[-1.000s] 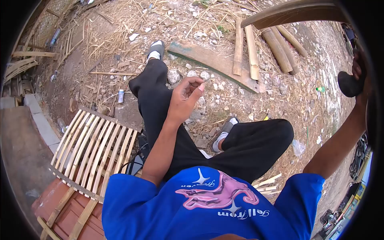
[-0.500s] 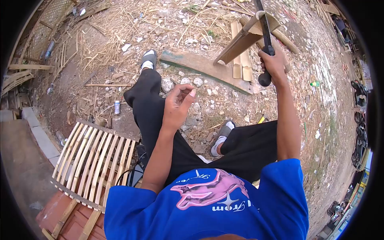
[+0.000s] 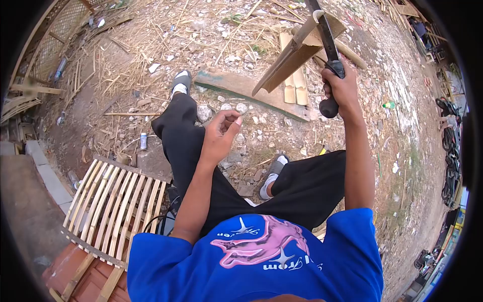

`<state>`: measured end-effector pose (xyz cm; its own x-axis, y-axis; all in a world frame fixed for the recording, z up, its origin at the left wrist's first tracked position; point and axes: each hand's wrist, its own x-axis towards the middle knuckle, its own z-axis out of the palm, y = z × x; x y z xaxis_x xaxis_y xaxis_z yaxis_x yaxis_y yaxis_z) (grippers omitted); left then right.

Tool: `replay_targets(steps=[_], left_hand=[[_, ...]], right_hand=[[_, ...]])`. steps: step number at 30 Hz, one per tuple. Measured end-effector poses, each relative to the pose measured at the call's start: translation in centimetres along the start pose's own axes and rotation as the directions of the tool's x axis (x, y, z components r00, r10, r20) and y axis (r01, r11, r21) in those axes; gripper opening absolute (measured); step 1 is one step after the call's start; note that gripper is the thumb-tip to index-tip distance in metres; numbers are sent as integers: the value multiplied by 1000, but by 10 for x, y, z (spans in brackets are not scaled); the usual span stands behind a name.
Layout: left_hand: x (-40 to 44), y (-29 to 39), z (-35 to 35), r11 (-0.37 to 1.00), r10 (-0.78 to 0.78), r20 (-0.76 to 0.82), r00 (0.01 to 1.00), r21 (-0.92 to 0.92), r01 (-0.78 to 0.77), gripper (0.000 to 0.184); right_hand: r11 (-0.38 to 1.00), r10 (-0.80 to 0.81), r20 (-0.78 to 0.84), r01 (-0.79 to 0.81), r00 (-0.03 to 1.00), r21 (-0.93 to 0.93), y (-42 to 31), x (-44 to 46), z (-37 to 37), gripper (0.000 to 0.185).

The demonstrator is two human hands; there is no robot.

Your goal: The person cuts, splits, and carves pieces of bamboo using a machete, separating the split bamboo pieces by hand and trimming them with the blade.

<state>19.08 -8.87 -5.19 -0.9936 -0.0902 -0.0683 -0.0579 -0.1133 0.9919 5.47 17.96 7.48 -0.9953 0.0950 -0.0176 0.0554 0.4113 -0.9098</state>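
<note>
My right hand (image 3: 343, 90) is wrapped round the black handle of a long-bladed knife (image 3: 328, 41), raised at the upper right. The dark blade lies against the upper end of a split bamboo piece (image 3: 289, 63), which slants with its lower end by the wooden plank (image 3: 251, 93). My left hand (image 3: 219, 136) is over my left leg, fingers curled with a gap between thumb and fingertips and nothing visible between them. Beyond the slanted piece, split bamboo strips (image 3: 295, 85) rest across the plank.
A slatted bamboo panel (image 3: 115, 201) lies at the lower left on a reddish-brown board (image 3: 93, 277). A small can (image 3: 143, 141) stands on the ground beyond it. Stones and bamboo scraps litter the ground. Concrete blocks (image 3: 49, 176) line the left side.
My right hand has come in from the far right edge with the knife and the bamboo piece, which now slants near the plank. My left hand has barely moved.
</note>
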Motion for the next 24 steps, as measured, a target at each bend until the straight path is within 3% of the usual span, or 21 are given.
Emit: replay_targets(steps=[7,12,24], left_hand=[[-3,6,0,995,19,-1,1000,97,-19,16],[-1,2,2,996,62,42,997,63,-65,18],[-7,9,-1,992,90,56,994,88,-95,18]], right_hand=[[998,64,-15,-64,998,-10,32,-10,25,13],[999,52,-6,-52,999,-1,37,-8,22,14],[982,120,81,-107,989,-153,34,-13,5,12]])
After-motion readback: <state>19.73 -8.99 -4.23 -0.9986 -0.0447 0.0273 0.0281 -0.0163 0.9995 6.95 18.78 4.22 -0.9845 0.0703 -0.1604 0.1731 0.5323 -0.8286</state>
